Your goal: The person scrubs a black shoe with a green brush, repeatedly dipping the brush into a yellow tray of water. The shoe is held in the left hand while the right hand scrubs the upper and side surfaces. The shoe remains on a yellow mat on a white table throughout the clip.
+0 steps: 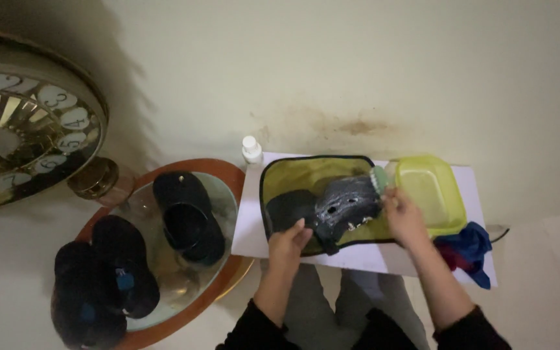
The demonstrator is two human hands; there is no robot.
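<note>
Soapy dark cap (345,206), judged soft, light and slippery, is being gripped at centre frame by left hand (288,243) while right hand (402,217) is clasping a green brush (378,179).

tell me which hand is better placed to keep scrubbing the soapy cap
Right hand: it already holds the green brush at the cap, while the left hand pins the brim.

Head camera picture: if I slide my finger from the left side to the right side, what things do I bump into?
Wall clock → dark caps on the round glass table → white bottle → left hand → soapy dark cap → right hand → yellow tub → blue cloth.
</note>
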